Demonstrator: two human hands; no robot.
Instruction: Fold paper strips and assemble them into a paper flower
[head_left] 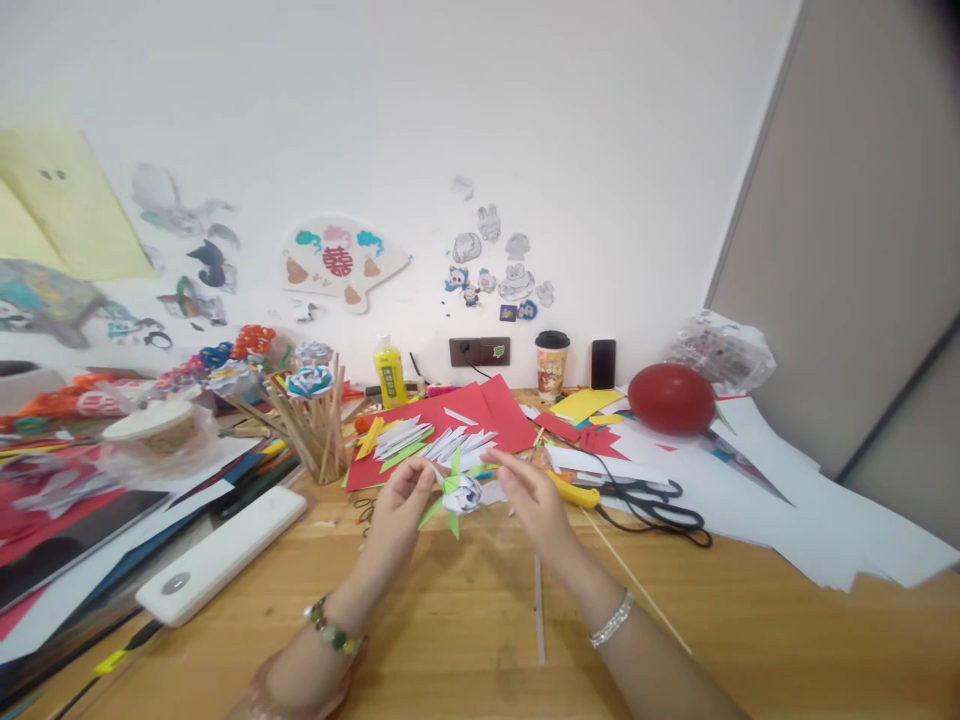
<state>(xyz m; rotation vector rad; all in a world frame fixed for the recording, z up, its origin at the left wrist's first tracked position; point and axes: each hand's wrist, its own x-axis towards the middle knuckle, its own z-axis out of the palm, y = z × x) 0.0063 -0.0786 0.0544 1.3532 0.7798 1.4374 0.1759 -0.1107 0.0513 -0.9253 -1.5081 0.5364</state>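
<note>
Between my hands is a white paper flower [464, 495] with pointed green paper leaves [453, 525] around its base. My left hand [399, 505] is closed, its thumb and forefinger pinching the flower at its leafy side. My right hand [536, 505] is just right of the bloom, its fingers stretched out and apart. Behind the flower, folded white paper strips [457, 445] and several green and yellow ones lie on red paper [442, 405].
A yellow-handled tool [574, 490] with a black cord and black-handled scissors [667, 512] lie to the right. A thin stick [645, 595] crosses the wooden table [465, 640]. On the left are a white power bank [225, 555] and a holder of wooden sticks [319, 440]. Behind stands a cup [553, 368].
</note>
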